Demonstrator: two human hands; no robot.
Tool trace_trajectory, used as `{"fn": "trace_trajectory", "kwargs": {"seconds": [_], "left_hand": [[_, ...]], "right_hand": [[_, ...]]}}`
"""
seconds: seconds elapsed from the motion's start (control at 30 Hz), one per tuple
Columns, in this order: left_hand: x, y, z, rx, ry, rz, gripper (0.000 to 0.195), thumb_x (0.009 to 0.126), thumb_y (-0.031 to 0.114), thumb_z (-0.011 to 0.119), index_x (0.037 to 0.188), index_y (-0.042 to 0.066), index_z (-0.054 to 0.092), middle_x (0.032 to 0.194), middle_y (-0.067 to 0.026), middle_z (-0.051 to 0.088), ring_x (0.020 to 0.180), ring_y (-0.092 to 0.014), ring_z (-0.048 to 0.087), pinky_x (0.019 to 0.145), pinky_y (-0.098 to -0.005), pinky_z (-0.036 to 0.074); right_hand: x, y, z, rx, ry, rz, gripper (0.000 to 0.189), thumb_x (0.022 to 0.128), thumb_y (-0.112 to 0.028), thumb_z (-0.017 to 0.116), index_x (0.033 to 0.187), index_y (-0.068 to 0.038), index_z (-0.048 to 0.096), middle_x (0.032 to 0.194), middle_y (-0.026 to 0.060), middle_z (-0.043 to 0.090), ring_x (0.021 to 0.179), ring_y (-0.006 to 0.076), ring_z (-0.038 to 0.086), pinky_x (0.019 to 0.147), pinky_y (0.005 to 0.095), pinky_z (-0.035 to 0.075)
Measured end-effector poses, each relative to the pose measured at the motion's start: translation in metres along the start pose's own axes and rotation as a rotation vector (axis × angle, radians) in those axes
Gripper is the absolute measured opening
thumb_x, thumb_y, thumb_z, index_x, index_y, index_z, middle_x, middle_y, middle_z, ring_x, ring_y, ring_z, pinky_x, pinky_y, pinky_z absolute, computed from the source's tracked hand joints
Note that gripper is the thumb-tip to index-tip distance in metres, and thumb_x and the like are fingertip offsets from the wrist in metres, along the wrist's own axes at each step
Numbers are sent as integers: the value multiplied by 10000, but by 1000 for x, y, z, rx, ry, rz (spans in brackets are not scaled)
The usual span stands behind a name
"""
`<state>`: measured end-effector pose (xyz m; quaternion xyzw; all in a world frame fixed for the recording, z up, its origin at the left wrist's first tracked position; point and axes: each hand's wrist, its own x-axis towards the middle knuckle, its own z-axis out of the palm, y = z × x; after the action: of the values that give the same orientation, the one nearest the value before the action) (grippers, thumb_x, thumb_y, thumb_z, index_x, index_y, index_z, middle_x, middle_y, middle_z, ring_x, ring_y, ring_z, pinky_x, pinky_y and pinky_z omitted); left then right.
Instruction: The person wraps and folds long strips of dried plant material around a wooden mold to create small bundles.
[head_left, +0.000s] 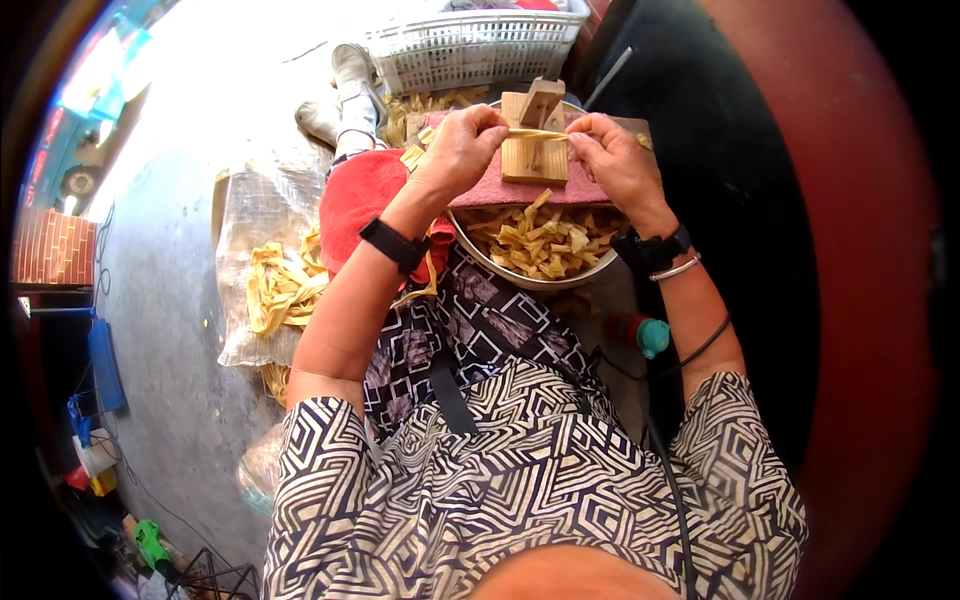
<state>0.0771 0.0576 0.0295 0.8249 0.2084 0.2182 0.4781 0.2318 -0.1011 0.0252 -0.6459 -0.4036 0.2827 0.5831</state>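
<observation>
Between my two hands a twisted strip of yellowish dried plant material (537, 134) is held taut. My left hand (471, 142) pinches its left end between thumb and fingers, and my right hand (611, 154) pinches the right end. Just under the strip, a small wooden block (514, 166) with a slanted upright wooden piece (541, 101) stands on a pink cloth (487, 187). The cloth lies over a board (632, 129). Nearer to me, a round basin (501, 276) holds many short pieces of the same dried material (547, 240).
Left of my knee, a coil of long dried strips (281, 289) lies on a translucent plastic sack (255, 195). A red towel (356, 195) covers my leg. Beyond the board is a white plastic basket (472, 56). A teal-capped bottle (652, 337) stands at right, near a dark cable (664, 465).
</observation>
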Motion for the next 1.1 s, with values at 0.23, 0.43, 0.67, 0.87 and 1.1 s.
{"fn": "trace_trajectory", "kwargs": {"seconds": [0.23,0.43,0.67,0.87,1.1], "left_hand": [[21,-18,10,162,52,34,162,876,134,564,902,-13,625,747,-97,627,695,-184,572,649,-316,466],[4,-33,14,749,144,-122,173,879,189,518,972,58,580,855,-193,654,821,-374,638,717,-477,492],[-40,-2,16,-670,-68,-342,168,902,165,590,1008,51,653,658,57,509,530,-30,430,490,-173,339],[-68,45,37,-506,-374,-260,237,887,246,641,1036,63,634,782,52,570,668,-18,479,586,-179,383],[-109,14,51,-554,-320,-306,109,868,143,645,932,59,618,762,58,556,627,-8,452,544,-167,353]], "right_hand": [[23,30,-2,-321,91,-288,141,824,-104,579,814,34,608,647,100,600,609,201,577,597,317,464],[17,46,-16,-716,-60,-136,148,859,-78,574,975,-23,647,811,23,634,647,134,569,630,282,480],[-56,0,-15,258,-329,384,186,890,-107,609,1032,6,652,782,29,637,612,36,539,492,175,428],[-66,-4,-3,-2,-422,96,179,879,-143,650,790,11,666,620,-35,563,593,25,497,502,194,394],[-90,-9,5,-219,-535,-17,208,845,-120,651,717,16,560,561,19,429,549,63,378,513,252,366]]}}
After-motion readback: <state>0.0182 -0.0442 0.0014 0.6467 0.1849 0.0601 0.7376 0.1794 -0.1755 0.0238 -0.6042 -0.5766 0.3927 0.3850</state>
